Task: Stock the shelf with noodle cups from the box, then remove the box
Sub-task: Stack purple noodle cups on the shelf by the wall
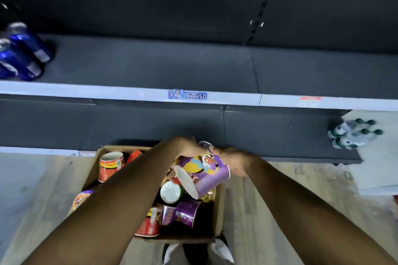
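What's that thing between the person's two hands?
A purple noodle cup, tilted, between left hand and right hand, above the cardboard box, seen in the head view.

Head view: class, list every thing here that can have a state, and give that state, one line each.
Box: open, on the floor, cups jumbled inside.
Purple noodle cup: lifted above the box, tilted.
Left hand: holds the purple noodle cup.
Right hand: holds the same cup; blurred.
Orange cup: in the box, tipped.
Shelf: no noodle cups on it.
Blue cans: on the shelf's left end.
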